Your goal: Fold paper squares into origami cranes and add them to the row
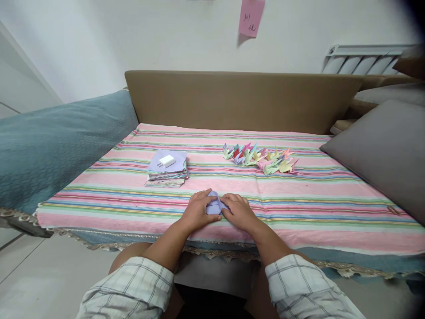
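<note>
A small lilac sheet of folded paper [214, 204] lies on the striped cloth [299, 208] near its front edge. My left hand [198, 210] presses on its left side with curled fingers, thumb under the fold. My right hand [238, 211] pinches its right side, fingers closed on the paper. Both hands touch each other over the piece, and most of the paper is hidden between them.
A stack of coloured paper squares [168, 173] with a white charger plug [167, 161] on top sits behind my left hand. Several folded paper cranes [260, 158] lie farther back on the right. A teal cushion [56, 146] stands left, a grey pillow [385, 150] right.
</note>
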`<action>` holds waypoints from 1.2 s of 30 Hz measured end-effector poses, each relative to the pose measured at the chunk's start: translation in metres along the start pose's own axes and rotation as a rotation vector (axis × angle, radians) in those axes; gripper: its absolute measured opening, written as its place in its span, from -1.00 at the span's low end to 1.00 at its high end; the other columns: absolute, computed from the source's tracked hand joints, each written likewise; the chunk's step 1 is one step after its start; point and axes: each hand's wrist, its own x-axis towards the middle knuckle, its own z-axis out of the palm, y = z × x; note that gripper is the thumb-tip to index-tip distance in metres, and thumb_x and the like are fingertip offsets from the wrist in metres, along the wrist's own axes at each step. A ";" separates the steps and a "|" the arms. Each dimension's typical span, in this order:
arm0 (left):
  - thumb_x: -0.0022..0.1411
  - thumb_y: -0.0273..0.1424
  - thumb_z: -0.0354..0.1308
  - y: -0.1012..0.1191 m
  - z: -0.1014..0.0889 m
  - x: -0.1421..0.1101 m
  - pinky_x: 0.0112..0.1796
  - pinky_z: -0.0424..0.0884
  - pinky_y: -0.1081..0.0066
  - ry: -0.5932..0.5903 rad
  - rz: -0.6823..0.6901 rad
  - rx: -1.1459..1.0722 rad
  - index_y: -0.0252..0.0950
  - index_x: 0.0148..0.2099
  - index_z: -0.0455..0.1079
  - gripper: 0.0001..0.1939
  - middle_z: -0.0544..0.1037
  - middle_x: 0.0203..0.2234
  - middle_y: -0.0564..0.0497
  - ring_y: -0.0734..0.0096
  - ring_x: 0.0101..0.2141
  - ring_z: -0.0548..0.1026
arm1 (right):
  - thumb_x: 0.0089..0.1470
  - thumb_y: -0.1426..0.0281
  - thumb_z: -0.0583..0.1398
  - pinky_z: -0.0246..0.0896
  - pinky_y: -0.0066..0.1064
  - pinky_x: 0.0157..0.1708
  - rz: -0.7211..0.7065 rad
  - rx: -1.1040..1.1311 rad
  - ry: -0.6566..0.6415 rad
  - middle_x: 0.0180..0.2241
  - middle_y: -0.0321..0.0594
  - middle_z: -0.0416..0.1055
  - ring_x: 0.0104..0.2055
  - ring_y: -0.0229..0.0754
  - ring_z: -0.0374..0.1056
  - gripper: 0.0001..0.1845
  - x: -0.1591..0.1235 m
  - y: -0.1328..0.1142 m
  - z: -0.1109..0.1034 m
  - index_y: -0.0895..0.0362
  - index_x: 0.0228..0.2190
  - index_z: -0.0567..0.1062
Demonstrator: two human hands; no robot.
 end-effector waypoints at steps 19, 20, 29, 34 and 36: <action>-0.03 -0.23 0.31 -0.005 0.003 0.007 -0.06 0.31 0.18 0.153 0.083 -0.041 -0.20 -0.03 0.38 -0.52 0.51 -0.07 -0.06 0.17 -0.10 0.45 | 0.08 0.35 0.07 0.03 -0.28 -0.12 0.022 -0.019 0.018 -0.16 -0.16 0.38 -0.08 -0.08 0.21 -0.71 0.001 0.000 -0.001 0.09 -0.14 0.42; -0.02 -0.22 0.31 -0.006 0.003 0.007 -0.06 0.31 0.19 0.151 0.094 -0.038 -0.21 -0.04 0.39 -0.54 0.53 -0.10 -0.05 0.18 -0.12 0.46 | 0.08 0.35 0.07 0.04 -0.28 -0.11 0.021 -0.006 0.023 -0.16 -0.16 0.38 -0.08 -0.07 0.22 -0.70 0.001 0.000 -0.001 0.09 -0.13 0.42; 0.15 -0.16 0.15 -0.003 0.003 0.008 -0.07 0.30 0.22 0.108 0.196 0.056 -0.21 -0.12 0.46 -0.69 0.54 -0.11 -0.05 0.21 -0.13 0.47 | 0.17 0.32 -0.08 0.16 -0.30 -0.01 0.116 0.626 0.280 -0.04 -0.20 0.41 0.00 -0.16 0.29 -0.62 0.003 0.017 0.001 0.07 -0.07 0.39; 0.25 -0.21 0.03 0.005 0.001 0.007 -0.05 0.29 0.18 0.079 0.242 0.158 -0.19 -0.12 0.48 -0.71 0.44 0.02 -0.09 0.20 -0.11 0.44 | 0.09 0.15 0.05 0.25 -0.31 -0.14 0.154 0.680 0.261 -0.20 -0.20 0.47 -0.18 -0.15 0.37 -0.64 0.004 0.018 0.002 0.11 -0.19 0.42; 0.27 -0.22 -0.01 0.007 0.000 0.007 -0.05 0.29 0.15 0.071 0.256 0.197 -0.18 -0.12 0.49 -0.70 0.41 0.04 -0.11 0.19 -0.11 0.43 | 0.02 0.20 0.11 0.26 -0.32 -0.22 0.202 0.647 0.241 -0.29 -0.25 0.48 -0.28 -0.16 0.38 -0.71 0.006 0.017 0.002 0.10 -0.27 0.43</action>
